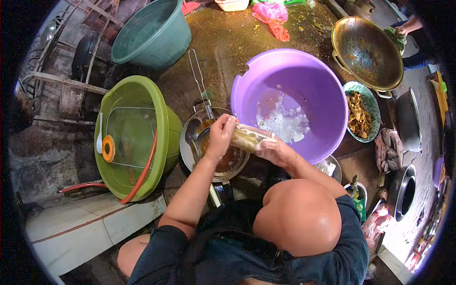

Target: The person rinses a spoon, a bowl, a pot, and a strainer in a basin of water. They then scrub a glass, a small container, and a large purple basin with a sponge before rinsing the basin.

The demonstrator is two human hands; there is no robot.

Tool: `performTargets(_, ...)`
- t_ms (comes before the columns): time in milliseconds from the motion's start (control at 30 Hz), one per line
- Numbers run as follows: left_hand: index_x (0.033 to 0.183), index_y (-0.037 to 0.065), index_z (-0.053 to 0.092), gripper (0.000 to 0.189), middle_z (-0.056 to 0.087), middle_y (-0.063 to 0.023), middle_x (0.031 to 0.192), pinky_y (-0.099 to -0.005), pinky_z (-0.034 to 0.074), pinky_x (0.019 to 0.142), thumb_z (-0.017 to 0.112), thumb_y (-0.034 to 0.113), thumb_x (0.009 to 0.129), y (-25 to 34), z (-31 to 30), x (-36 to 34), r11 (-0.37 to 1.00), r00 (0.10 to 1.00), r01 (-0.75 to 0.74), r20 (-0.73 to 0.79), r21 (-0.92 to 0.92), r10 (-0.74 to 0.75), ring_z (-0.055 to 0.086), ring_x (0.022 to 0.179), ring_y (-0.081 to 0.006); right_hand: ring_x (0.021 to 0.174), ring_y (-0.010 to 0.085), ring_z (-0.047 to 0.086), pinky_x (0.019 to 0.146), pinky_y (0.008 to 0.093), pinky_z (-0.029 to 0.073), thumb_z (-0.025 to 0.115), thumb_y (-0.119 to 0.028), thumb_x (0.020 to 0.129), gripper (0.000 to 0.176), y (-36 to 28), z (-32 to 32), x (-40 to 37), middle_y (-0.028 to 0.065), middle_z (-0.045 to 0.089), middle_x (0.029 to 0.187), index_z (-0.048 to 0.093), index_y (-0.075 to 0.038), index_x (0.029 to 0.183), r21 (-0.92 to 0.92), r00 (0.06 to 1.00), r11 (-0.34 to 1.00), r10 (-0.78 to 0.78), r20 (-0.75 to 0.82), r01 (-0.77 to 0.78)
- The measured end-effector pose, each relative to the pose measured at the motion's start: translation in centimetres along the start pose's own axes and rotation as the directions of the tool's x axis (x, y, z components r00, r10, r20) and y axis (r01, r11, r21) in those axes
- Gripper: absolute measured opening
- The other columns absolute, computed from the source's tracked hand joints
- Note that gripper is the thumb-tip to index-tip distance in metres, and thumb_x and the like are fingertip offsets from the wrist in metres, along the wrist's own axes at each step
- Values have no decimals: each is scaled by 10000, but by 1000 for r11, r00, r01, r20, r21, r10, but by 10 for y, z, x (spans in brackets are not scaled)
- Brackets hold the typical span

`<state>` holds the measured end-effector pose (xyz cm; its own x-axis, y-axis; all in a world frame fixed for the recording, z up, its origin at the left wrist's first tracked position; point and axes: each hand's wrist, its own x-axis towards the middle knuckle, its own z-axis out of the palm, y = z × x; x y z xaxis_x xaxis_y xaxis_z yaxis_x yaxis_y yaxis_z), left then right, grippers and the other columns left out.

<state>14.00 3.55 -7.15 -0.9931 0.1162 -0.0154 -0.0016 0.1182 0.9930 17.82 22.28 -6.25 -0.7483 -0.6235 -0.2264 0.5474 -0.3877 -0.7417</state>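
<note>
Between my hands is a clear, soapy drinking glass (251,136) lying sideways, with something greenish showing through its wall. My left hand (221,135) is closed around its left end. At the other end, my right hand (276,151) is closed on the glass and has suds on it; some of its fingers are hidden. Just below the glass sits a pan (186,156) holding dirty brownish dishes and a long-handled wire strainer (197,71). A large purple basin (336,90) with foamy water (285,116) stands right beyond my right hand.
To the left are a green tub (164,128) with a red hose (147,166) and a teal tub (156,52). On the right, another person's hand (403,29) holds a cloth at a big wok (365,47), near a bowl of food (359,116). Black pots stand farther right.
</note>
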Motion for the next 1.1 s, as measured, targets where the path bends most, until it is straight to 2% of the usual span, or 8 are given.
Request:
performTargets(100,860,25,575,204,568,-23,816,-235,409,726,460,189,901,-5,-1,1,961,971,237,80,-143,-227,497,764,-79,1091,232,509,936,313,396,645,-88,643,665,3,-2,-3,117,520,1200,415,-43,1265,211,992,977,49,-115,-24)
performTargets(167,895,26,569,244,573,-35,814,-239,421,718,447,238,901,14,0,2,846,874,487,120,-217,-472,519,763,-99,1040,304,523,918,344,405,637,-98,647,600,-12,10,-7,148,549,1123,458,-77,1219,-775,982,632,-132,-133,-20)
performTargets(233,930,28,563,290,578,-48,812,-244,433,711,435,287,901,8,2,4,663,715,696,176,-277,-677,541,762,-119,1009,363,513,917,363,394,631,-105,651,556,-3,-3,-5,172,546,1079,482,-100,1186,-963,956,237,-287,58,130)
performTargets(467,838,1,536,216,525,-123,766,-337,428,705,412,163,907,1,24,-12,973,978,-180,-81,144,193,531,763,-238,880,173,576,777,297,474,639,-189,715,450,-18,-3,-13,96,586,1013,537,9,1105,-4,964,998,-57,-260,58)
performTargets(733,999,47,584,271,574,-157,995,-388,462,844,605,216,789,62,-10,-30,553,806,-570,283,608,520,569,923,-315,695,88,502,621,234,422,640,-258,761,277,-66,-30,-97,20,550,759,596,-1,858,-623,506,775,-498,-705,-107)
performTargets(900,917,21,575,201,558,-103,898,-332,416,807,463,187,901,77,-145,-18,743,720,-115,-460,660,520,533,880,-211,793,171,556,726,305,439,529,-391,818,452,-63,-65,-186,92,595,861,584,33,964,-489,548,750,-204,-811,-445)
performTargets(967,975,14,592,271,584,-123,952,-334,420,807,449,234,912,53,-205,-21,772,601,129,-669,622,438,547,895,-226,946,343,576,833,387,439,499,-495,816,577,-14,-112,-223,248,590,995,569,28,1050,-466,364,435,-300,-882,-770)
performTargets(1100,972,23,614,364,615,-197,951,-397,431,778,431,322,875,-60,-331,-34,717,371,615,-923,329,105,579,878,-335,828,356,588,702,415,480,589,-313,806,294,11,-99,-226,190,610,937,601,-65,963,-628,590,-123,-516,-621,-769)
